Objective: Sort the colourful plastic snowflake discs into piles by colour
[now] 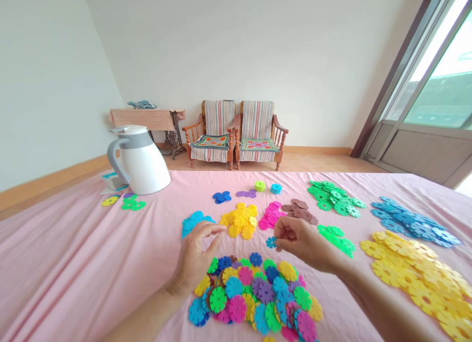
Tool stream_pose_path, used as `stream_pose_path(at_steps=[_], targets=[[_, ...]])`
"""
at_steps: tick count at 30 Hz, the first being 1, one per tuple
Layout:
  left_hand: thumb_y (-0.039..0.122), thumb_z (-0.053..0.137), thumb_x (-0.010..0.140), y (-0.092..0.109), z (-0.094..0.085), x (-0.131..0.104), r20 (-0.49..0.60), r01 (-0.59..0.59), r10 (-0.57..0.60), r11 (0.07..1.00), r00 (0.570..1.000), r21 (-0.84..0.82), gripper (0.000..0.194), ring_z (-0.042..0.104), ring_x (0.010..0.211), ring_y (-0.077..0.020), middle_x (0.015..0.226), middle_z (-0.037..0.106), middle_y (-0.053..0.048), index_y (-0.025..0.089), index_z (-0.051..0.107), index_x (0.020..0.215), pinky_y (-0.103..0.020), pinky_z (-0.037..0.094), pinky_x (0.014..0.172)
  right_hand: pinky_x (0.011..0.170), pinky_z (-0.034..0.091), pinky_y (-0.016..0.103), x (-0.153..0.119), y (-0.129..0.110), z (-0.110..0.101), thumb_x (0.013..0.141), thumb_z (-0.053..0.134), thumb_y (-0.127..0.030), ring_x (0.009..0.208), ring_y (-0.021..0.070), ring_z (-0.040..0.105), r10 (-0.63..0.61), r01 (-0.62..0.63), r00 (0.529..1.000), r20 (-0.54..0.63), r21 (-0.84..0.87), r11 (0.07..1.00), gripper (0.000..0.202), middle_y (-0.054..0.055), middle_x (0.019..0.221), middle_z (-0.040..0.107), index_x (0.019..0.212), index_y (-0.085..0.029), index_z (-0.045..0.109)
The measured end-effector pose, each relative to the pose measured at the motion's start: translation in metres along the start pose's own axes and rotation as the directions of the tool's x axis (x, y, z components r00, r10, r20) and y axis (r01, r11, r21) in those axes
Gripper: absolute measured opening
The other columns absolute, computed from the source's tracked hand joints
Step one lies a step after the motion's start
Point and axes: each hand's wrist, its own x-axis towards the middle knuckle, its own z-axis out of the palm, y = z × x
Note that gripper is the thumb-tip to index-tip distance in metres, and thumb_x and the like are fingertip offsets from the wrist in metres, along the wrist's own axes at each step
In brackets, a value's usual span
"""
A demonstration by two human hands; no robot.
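Observation:
My right hand (300, 241) pinches a small blue notched plastic disc (271, 242) at its edge, above the near side of the pink cloth. My left hand (201, 251) hovers beside the light blue disc pile (195, 220), thumb and forefinger apart with nothing visible between them; its other fingers are partly hidden. Below both hands spreads a mixed heap of coloured discs (245, 293). Just beyond them lie a yellow pile (240, 219), a pink pile (272, 215) and a brown pile (299, 210). A bright green pile (336, 240) is partly behind my right wrist.
Large yellow (420, 270), blue (411, 221) and green disc piles (334, 197) lie to the right. Farther back are dark blue discs (221, 197), purple discs (246, 193), a lime stack (260, 185) and a cyan stack (276, 188). A white jug (143, 162) stands at left.

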Motion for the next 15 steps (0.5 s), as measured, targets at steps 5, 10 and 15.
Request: stream_pose_path(at_steps=[5, 10, 15], targets=[[0.029, 0.062, 0.08, 0.028, 0.006, -0.009, 0.234, -0.094, 0.105, 0.994, 0.966, -0.061, 0.022, 0.06, 0.083, -0.0195, 0.086, 0.067, -0.005, 0.024, 0.068, 0.1, -0.03, 0.048, 0.077, 0.057, 0.04, 0.021, -0.003, -0.027, 0.041, 0.072, 0.054, -0.01, 0.061, 0.0098, 0.052, -0.051, 0.061, 0.995, -0.082, 0.13, 0.99, 0.009, -0.002, 0.065, 0.058, 0.07, -0.018, 0.052], [0.028, 0.058, 0.082, 0.036, 0.009, -0.012, 0.296, -0.086, 0.108, 0.993, 0.949, -0.087, 0.012, 0.061, 0.076, -0.0171, 0.077, 0.067, -0.003, 0.021, 0.068, 0.081, -0.026, 0.047, 0.071, 0.058, 0.041, 0.021, -0.008, -0.04, 0.056, 0.071, 0.054, -0.008, 0.062, 0.0101, 0.053, -0.043, 0.065, 0.988, -0.151, 0.144, 0.987, 0.01, -0.003, 0.065, 0.057, 0.071, -0.018, 0.056], [0.029, 0.055, 0.081, 0.004, -0.005, 0.006, 0.059, 0.066, -0.069, 0.997, 0.996, 0.049, 0.016, 0.062, 0.073, -0.016, 0.077, 0.068, -0.002, 0.018, 0.066, 0.081, -0.026, 0.048, 0.07, 0.058, 0.041, 0.023, -0.006, -0.027, 0.044, 0.078, 0.051, -0.015, 0.062, 0.0116, 0.056, -0.02, 0.035, 0.976, -0.218, 0.065, 0.997, 0.009, -0.001, 0.065, 0.06, 0.074, -0.017, 0.058]])
